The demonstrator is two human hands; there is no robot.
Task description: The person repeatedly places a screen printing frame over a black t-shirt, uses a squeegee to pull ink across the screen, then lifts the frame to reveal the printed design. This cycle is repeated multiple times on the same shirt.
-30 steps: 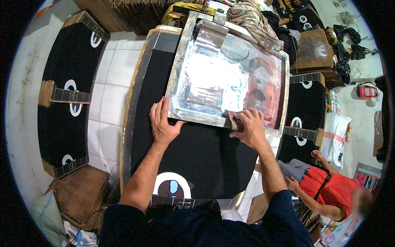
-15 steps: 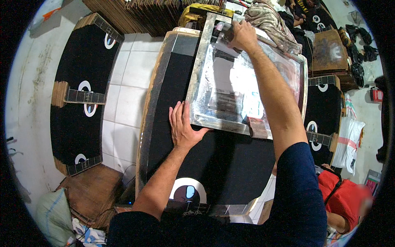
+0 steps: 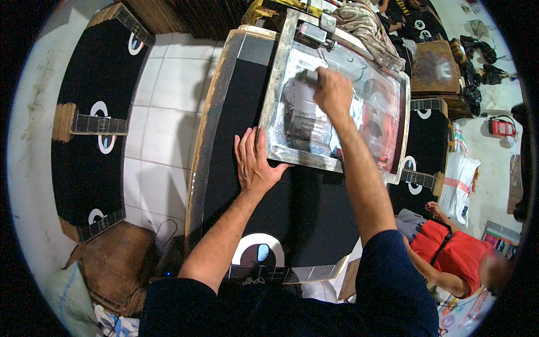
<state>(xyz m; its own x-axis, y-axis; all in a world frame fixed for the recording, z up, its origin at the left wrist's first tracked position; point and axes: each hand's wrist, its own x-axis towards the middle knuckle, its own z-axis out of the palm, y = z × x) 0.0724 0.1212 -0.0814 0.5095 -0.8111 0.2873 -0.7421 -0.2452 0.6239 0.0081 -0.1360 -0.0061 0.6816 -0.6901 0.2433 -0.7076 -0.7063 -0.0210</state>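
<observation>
A screen-printing frame [image 3: 401, 140] with a translucent mesh rests on a black board [image 3: 311, 213] printed with a white ring, a brown center and a pale blue oval at its near end. My left hand [image 3: 255, 165] lies at the frame's lower-left corner, fingers stretched out against the edge and thumb along the bottom. My right hand [image 3: 333, 92] is over the mesh, left of its center, its fingers closed on a dark squeegee [image 3: 307, 80], partly hidden and blurred by motion. Pale smears and reddish areas show on the mesh.
Similar boards [image 3: 90, 168] stand left beside white tiles [image 3: 149, 137]; more [image 3: 401, 196] lie right. A person in red [image 3: 449, 258] is at lower right, another [image 3: 396, 17] at top right. Stacked brown sheets [image 3: 432, 67], a crumpled cloth [image 3: 362, 25] and white bundles [image 3: 457, 191] surround the work.
My right hand went from the frame's bottom edge up to its top, and is now back down over the middle-left of the mesh with the squeegee. My left hand stays at the corner.
</observation>
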